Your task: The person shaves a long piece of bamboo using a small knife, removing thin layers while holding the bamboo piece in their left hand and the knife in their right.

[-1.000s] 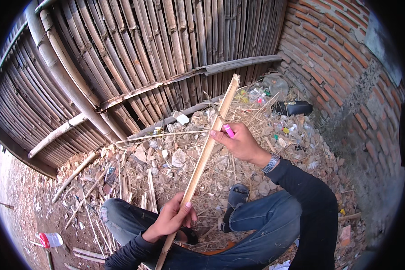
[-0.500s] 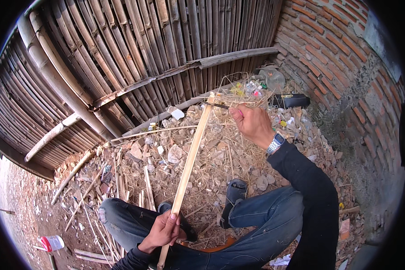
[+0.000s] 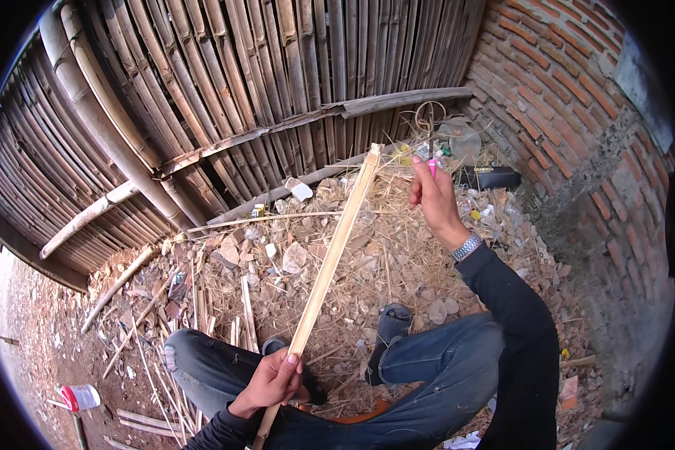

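My left hand (image 3: 272, 382) is closed round the lower part of a long, pale bamboo strip (image 3: 336, 255). The strip slants away from my lap, its far end raised toward the bamboo wall. To the right of that end, my right hand (image 3: 436, 201) grips a knife (image 3: 432, 163) by its pink handle, with the dark, narrow blade pointing up and away. The blade stands apart from the strip. A thin curled shaving (image 3: 429, 105) shows around the blade tip; whether it clings to the blade I cannot tell.
A bamboo wall (image 3: 277, 67) rises ahead, a brick wall (image 3: 562, 97) at right. A black case (image 3: 490, 177) lies at their corner. Rubble and straw cover the ground. Cut bamboo sticks (image 3: 247, 311) lie by my left knee, and a red-lidded tub (image 3: 81, 397) sits far left.
My right hand has lifted the knife off the strip's far end and turned it upward. The strip's far end has shifted slightly right; my left hand keeps its hold.
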`<state>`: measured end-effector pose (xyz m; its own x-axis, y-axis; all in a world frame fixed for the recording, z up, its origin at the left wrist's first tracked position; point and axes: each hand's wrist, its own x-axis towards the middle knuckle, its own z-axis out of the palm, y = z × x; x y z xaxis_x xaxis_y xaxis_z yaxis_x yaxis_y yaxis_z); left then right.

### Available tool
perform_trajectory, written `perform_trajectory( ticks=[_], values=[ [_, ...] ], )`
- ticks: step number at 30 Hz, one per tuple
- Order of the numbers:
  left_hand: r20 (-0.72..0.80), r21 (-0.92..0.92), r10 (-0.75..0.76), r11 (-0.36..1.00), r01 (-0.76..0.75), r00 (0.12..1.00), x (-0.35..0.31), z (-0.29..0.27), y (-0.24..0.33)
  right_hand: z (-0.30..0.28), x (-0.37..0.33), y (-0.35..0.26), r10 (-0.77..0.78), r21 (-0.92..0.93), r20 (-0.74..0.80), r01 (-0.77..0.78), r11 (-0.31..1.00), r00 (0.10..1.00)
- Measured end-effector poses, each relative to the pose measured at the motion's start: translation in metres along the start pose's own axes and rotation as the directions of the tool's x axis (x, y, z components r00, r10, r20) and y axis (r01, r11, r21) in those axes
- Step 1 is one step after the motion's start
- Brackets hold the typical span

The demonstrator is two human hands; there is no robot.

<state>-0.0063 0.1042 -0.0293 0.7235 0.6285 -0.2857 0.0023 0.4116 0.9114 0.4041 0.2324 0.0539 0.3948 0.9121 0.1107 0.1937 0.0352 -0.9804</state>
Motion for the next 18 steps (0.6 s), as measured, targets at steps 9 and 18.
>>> perform_trajectory(
  ticks=[9,18],
  values=[
    [-0.121,0.246,-0.019,0.968,0.048,0.992,0.012,0.024,-0.004,-0.005,-0.011,-0.026,-0.191,0.312,0.007,0.179,0.933,0.982],
    [-0.160,0.385,0.103,0.922,-0.034,0.982,0.017,0.025,-0.014,-0.018,-0.013,-0.018,-0.373,0.456,0.230,0.239,0.857,0.899]
  ],
)
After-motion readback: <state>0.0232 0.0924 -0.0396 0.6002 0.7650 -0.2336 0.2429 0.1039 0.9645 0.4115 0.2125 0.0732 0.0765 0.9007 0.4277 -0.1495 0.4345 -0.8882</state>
